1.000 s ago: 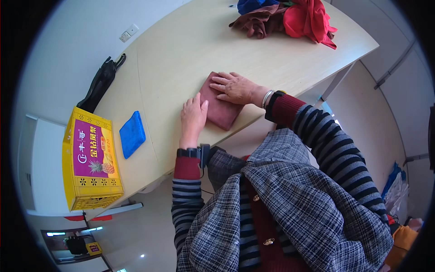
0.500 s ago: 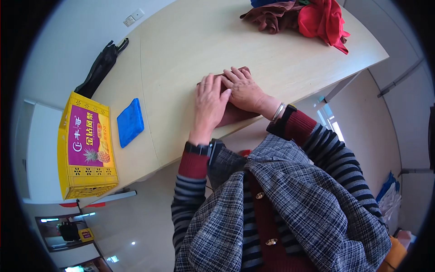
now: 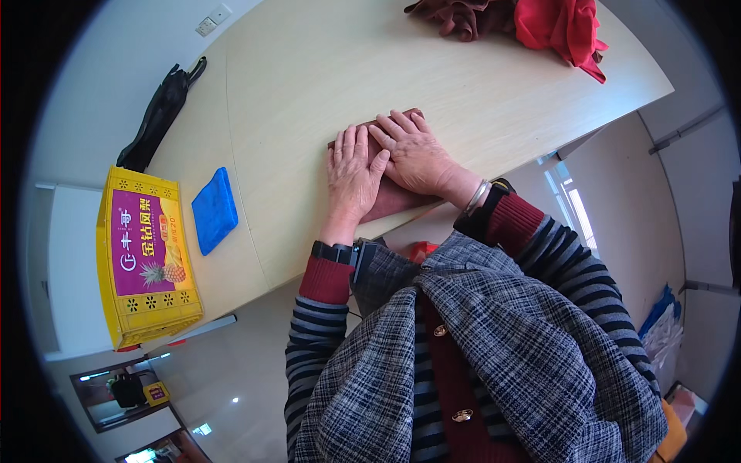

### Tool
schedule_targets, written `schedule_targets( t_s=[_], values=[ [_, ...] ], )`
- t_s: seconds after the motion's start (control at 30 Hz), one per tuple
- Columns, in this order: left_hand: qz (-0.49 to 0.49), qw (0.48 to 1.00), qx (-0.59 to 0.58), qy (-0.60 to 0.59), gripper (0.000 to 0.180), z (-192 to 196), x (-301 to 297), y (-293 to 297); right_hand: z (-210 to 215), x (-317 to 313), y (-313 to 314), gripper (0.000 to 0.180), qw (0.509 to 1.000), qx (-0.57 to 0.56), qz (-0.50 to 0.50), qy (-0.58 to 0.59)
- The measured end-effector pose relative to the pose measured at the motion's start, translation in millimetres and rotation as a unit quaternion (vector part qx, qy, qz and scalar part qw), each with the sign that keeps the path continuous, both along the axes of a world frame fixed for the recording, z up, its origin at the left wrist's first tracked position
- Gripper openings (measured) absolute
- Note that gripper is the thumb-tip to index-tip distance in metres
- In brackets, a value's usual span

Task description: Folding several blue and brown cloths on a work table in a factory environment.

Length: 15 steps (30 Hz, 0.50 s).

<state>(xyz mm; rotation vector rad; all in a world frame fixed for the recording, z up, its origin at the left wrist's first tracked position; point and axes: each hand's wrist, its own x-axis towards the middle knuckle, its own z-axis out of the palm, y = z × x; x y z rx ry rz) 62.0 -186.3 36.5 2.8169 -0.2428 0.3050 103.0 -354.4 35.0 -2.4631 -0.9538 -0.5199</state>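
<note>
Both hands lie flat on a folded dark red cloth (image 3: 394, 197) near the front edge of the big pale wooden table (image 3: 309, 92). The left hand (image 3: 353, 174) and the right hand (image 3: 413, 150) touch side by side, fingers straight and spread, pressing down and gripping nothing. To the left lie a small blue folded cloth (image 3: 214, 209) and a yellow cardboard box (image 3: 145, 255). A heap of red and brown clothes (image 3: 517, 19) sits at the far edge.
</note>
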Motion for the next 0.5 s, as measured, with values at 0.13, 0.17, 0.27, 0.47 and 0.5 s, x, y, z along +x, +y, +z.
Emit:
schedule_targets(
  t_s=[0.13, 0.17, 0.27, 0.47, 0.5],
  values=[
    [0.014, 1.000, -0.004, -0.014, 0.078, -4.9, -1.4, 2.1, 6.0, -2.9, -3.2, 0.057, 0.999, -0.027, 0.010, 0.044],
    [0.019, 1.000, -0.007, -0.021, 0.079, -4.4, -2.6, 3.8, 8.8, -0.2, -5.7, 0.056, 0.998, -0.020, 0.026, 0.048],
    [0.074, 0.997, 0.010, 0.029, 0.076, 7.0, -13.4, 5.5, 16.2, 1.0, -18.6, 0.055, 0.997, -0.009, 0.057, 0.057],
    [0.129, 0.990, 0.065, -0.002, 0.068, 22.0, -36.4, -3.0, 30.1, -13.4, -16.5, 0.057, 0.999, 0.000, -0.025, 0.020],
    [0.097, 0.993, 0.065, -0.028, 0.065, 12.6, -34.3, -3.2, 32.8, -17.7, -10.3, 0.057, 1.000, -0.013, -0.018, 0.004]
  ],
)
